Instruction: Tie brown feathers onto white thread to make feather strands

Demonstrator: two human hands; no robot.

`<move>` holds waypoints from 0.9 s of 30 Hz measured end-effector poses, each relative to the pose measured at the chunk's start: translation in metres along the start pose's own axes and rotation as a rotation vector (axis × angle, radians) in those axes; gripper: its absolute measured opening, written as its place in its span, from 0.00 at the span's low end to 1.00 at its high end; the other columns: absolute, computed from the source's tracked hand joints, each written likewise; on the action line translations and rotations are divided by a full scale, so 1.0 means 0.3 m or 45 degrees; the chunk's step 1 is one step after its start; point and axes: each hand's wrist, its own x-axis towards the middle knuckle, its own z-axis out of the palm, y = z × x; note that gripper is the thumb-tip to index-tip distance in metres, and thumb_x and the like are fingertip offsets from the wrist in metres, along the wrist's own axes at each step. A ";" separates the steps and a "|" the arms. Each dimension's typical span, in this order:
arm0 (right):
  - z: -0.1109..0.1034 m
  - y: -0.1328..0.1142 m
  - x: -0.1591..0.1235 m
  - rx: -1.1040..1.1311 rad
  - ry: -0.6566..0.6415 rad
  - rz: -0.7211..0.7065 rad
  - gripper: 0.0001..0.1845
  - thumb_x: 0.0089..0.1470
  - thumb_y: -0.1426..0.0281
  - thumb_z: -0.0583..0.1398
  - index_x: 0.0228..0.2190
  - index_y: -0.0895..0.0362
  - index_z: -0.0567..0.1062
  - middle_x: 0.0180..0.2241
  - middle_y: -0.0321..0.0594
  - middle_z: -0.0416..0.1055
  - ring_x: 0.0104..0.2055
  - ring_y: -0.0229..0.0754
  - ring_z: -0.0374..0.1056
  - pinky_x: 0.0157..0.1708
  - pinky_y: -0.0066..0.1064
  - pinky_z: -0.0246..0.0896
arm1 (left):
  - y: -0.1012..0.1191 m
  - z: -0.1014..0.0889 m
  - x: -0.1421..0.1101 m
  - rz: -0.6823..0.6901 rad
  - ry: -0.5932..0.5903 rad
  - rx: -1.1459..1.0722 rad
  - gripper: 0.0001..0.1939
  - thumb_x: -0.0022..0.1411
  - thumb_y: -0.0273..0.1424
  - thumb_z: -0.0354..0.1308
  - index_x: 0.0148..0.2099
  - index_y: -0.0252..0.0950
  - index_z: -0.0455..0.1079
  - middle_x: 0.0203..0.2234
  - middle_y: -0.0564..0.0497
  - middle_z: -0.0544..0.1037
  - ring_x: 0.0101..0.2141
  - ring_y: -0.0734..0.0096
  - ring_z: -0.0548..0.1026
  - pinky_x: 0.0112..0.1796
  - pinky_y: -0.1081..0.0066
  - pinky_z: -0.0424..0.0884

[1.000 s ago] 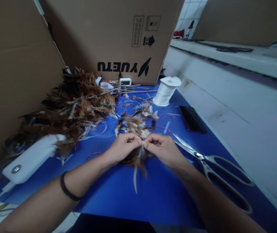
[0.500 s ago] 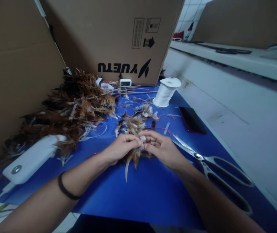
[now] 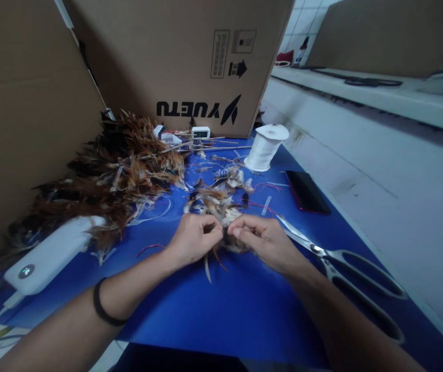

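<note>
My left hand [image 3: 194, 240] is closed in a pinch, thumb against forefinger, over a loose heap of brown and cream feathers [image 3: 210, 197]. Below its fingers a pale feather [image 3: 208, 271] and a thin orange one stick out, seemingly from its grip. A small gap away, my right hand [image 3: 262, 237] also pinches thumb to fingers, beside the whitish fluff of the heap. Whatever lies between its fingertips is too small to make out. Scissors [image 3: 318, 250] with metal handles lie partly open to the right of my right hand.
A big feather pile [image 3: 128, 165] covers the left side, behind a white power bank [image 3: 52, 253] with a cable. On the blue table [image 3: 190, 320] stand a white spool [image 3: 265, 147] and a dark phone [image 3: 307, 192]. Cardboard boxes [image 3: 147, 57] wall the back and left.
My hands have drawn slightly apart, from fingertips meeting to a small gap. The feathers below them have shifted and show less. More red thread shows by my left wrist.
</note>
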 end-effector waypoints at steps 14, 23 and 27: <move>0.038 0.018 -0.010 0.751 0.007 0.183 0.05 0.44 0.70 0.60 0.24 0.60 0.73 0.13 0.26 0.53 0.14 0.27 0.44 0.15 0.24 0.36 | 0.032 0.022 -0.022 0.238 0.067 0.169 0.14 0.54 0.23 0.48 0.18 0.33 0.56 0.13 0.59 0.54 0.18 0.81 0.54 0.22 0.76 0.49; 0.035 0.021 -0.008 0.489 0.019 0.146 0.08 0.47 0.67 0.59 0.26 0.60 0.73 0.13 0.26 0.52 0.15 0.28 0.45 0.16 0.24 0.38 | 0.015 0.018 -0.016 0.085 0.018 0.092 0.14 0.56 0.27 0.48 0.19 0.33 0.61 0.14 0.59 0.56 0.19 0.80 0.55 0.22 0.76 0.50; 0.015 0.028 0.006 0.331 0.023 0.217 0.10 0.46 0.65 0.59 0.26 0.61 0.73 0.12 0.26 0.52 0.15 0.28 0.44 0.16 0.24 0.38 | -0.004 0.009 -0.002 0.043 -0.047 -0.018 0.12 0.58 0.28 0.47 0.28 0.32 0.69 0.18 0.56 0.66 0.22 0.77 0.62 0.26 0.76 0.55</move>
